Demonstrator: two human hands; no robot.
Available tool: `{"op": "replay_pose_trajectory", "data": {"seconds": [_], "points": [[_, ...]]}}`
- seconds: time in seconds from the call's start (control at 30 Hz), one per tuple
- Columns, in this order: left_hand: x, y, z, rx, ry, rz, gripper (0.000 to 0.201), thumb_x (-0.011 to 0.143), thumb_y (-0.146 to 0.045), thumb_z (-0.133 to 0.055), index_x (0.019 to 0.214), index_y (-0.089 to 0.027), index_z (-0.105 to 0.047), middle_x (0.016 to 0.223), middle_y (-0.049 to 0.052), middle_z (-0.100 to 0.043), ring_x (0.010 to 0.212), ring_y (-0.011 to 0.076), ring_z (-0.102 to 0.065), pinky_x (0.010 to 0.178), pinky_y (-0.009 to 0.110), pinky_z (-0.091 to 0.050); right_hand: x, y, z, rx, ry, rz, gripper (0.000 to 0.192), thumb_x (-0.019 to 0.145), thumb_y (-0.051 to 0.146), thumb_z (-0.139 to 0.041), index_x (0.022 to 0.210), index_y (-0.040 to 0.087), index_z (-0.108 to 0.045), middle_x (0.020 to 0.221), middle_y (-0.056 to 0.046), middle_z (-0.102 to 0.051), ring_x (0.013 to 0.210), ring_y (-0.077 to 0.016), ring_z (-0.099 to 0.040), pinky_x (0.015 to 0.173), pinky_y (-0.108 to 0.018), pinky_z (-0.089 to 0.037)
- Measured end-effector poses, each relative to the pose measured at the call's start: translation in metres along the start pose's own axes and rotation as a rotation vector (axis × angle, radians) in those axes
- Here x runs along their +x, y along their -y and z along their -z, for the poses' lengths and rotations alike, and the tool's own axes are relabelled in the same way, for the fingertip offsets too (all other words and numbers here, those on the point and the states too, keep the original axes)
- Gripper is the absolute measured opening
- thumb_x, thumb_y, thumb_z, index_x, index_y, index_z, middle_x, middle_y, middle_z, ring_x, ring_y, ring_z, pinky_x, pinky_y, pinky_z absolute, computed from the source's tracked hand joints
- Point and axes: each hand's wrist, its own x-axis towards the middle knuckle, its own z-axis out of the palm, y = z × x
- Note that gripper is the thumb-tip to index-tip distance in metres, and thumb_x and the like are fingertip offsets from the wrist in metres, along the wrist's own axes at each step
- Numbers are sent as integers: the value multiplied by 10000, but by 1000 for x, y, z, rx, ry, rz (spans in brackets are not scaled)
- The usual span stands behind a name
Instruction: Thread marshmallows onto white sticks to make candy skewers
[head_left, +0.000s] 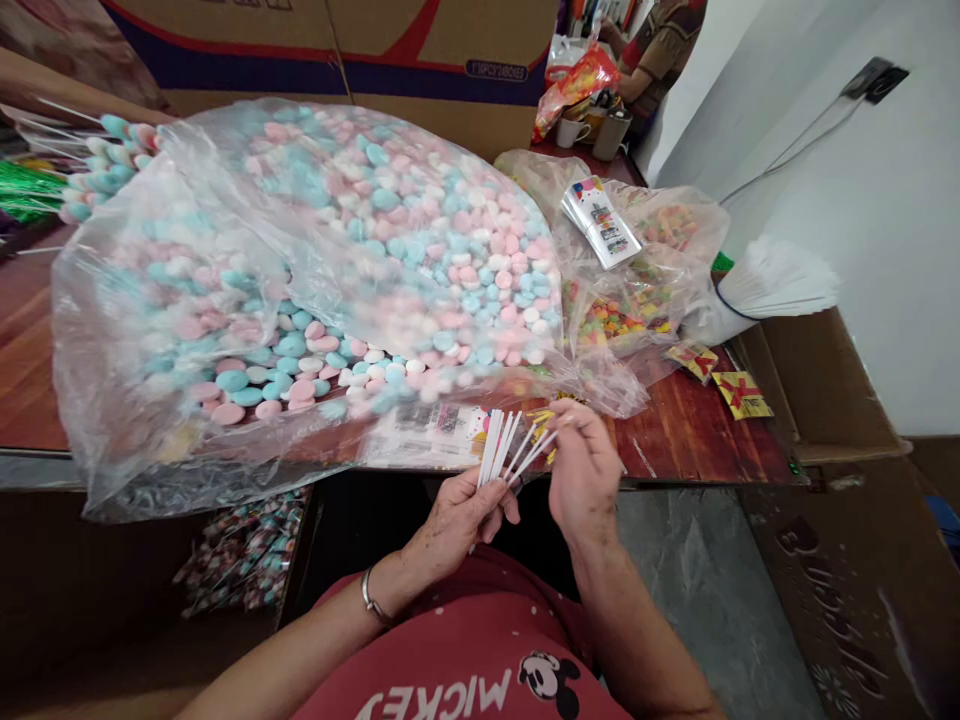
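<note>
My left hand (469,510) is closed around a fanned bunch of white lollipop sticks (495,445) in front of the table edge. The fingers of my right hand (589,465) are bent together at the upper ends of the sticks leaning right; whether they pinch one of them is hard to make out. Just beyond my hands, a large clear plastic bag (127,400) lies open at the front, full of pink, blue and white candies (300,355). Printed wrappers (424,435) lie flat on the table beside the sticks.
Bags of colourful gummy candies (619,310) lie to the right, with a stack of silver printed packets (600,225) on top. A container of white sticks (772,280) leans near the wall. Cardboard boxes (832,400) stand right. Another person's arm (67,85) reaches in at left.
</note>
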Motion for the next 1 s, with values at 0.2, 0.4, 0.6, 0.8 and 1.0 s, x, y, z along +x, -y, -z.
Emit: {"op": "replay_pose_trajectory", "data": {"seconds": [0.2,0.4,0.6,0.8,1.0], "points": [[0,0,0,-47,26,27,379,812,-477,-656,911,-112,-667,564,-6,-623,357,34,-359,374,191,-193,36,36,29,345,-166,-51,201,791,303,-680,785,231,-493,589,90,-479,430,-58,-371,402,-162,-321],[0,2,1,30,9,18,327,803,-439,-672,735,-121,-639,587,15,-651,351,32,-385,366,190,-218,17,27,28,-119,293,-188,193,738,333,-738,836,203,-634,644,55,-532,515,-69,-428,471,-187,-366],[0,0,2,83,19,11,328,795,-449,-681,810,-123,-663,614,14,-664,369,41,-404,377,191,-271,-1,9,13,-200,461,-251,111,773,294,-654,742,188,-645,667,38,-572,610,-102,-490,580,-218,-405],[-2,0,3,46,37,8,381,844,-501,-619,866,-122,-658,668,46,-704,361,45,-426,370,192,-261,-4,3,13,-151,425,-288,219,829,391,-637,763,185,-667,675,29,-595,598,-102,-487,584,-221,-402],[0,4,3,22,17,15,380,842,-505,-624,871,-127,-654,672,44,-708,354,48,-428,358,191,-246,-4,5,5,-154,351,-309,151,764,335,-634,823,199,-660,710,21,-624,601,-119,-531,571,-230,-431]]}}
